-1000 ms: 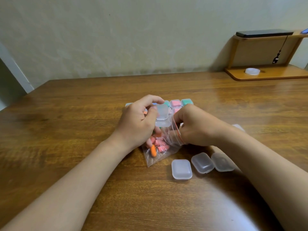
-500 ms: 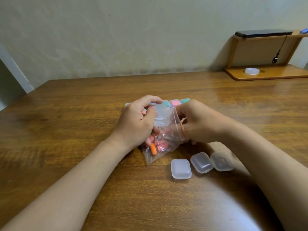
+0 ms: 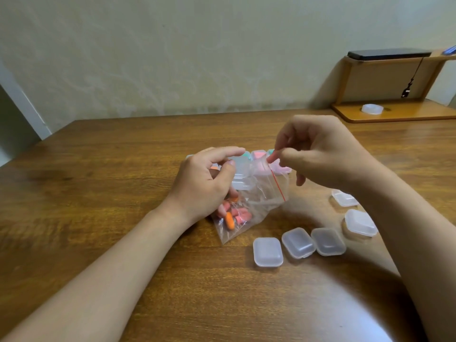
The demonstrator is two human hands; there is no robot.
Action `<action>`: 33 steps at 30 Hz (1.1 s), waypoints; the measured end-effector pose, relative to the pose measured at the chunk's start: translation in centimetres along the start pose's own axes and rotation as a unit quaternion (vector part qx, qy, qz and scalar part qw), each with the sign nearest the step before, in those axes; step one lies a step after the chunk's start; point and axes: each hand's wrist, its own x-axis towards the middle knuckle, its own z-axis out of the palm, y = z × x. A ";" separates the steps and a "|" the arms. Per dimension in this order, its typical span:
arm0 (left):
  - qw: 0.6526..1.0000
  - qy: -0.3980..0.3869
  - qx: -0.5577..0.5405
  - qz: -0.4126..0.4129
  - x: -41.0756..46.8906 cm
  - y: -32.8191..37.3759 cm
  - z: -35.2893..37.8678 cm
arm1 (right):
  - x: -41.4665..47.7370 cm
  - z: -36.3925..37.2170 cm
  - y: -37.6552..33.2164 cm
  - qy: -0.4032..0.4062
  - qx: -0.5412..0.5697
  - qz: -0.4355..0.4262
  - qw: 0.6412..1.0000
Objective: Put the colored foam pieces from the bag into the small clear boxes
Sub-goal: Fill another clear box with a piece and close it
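Right hand (image 3: 320, 154): held above the table over the bag's top edge. The thumb and forefinger tips pinch a pink foam piece (image 3: 272, 158), a soft, rounded stub. The other fingers are loosely curled.
Left hand (image 3: 204, 183): the thumb and curled fingers clasp an open clear box (image 3: 240, 177), which is thin-walled frosted plastic with rounded corners. The lower fingers lie against the bag.
Bag (image 3: 261, 198): clear, crinkled film with a red line along its zip edge. That edge stands up just under the right hand's fingertips, and the bottom corner rests on the table.
Foam in bag (image 3: 237, 217): matte, bullet-shaped pieces, one orange and several pink, heaped in the bottom corner just below the left hand.
Filled boxes (image 3: 258, 156): behind the hands and partly hidden. Pink and teal contents show through the plastic.
Closed boxes (image 3: 267, 252): three cloudy, pillow-cornered cases in a row near the bag, just beside one another. Two more lie by the right forearm.
Table (image 3: 98, 169): glossy brown wood with visible grain.
Shelf (image 3: 399, 114): a wooden two-level stand at the far right. A flat black device (image 3: 388, 54) lies on top and a white ring (image 3: 372, 109) sits on the base.
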 end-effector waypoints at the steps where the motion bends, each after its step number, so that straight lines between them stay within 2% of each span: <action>1: 1.000 -0.003 -0.001 0.003 0.0 -0.1 0.0 | 0.0 0.1 -0.1 0.012 0.007 -0.012 1.000; 6: 0.998 0.010 0.039 0.056 0.5 -1.0 -0.1 | -0.3 1.0 -0.5 0.015 0.031 -0.062 0.997; 14: 0.998 0.015 0.006 0.056 0.6 -0.9 0.0 | -0.3 1.4 -0.7 0.026 0.064 -0.121 0.990; 20: 0.998 0.005 -0.064 0.026 0.5 -0.2 -0.1 | -0.4 2.2 -0.4 -0.025 -0.093 -0.145 0.985; 33: 0.994 -0.035 -0.104 0.025 0.3 0.1 -0.1 | -0.4 2.9 -0.3 -0.014 -0.123 -0.145 0.982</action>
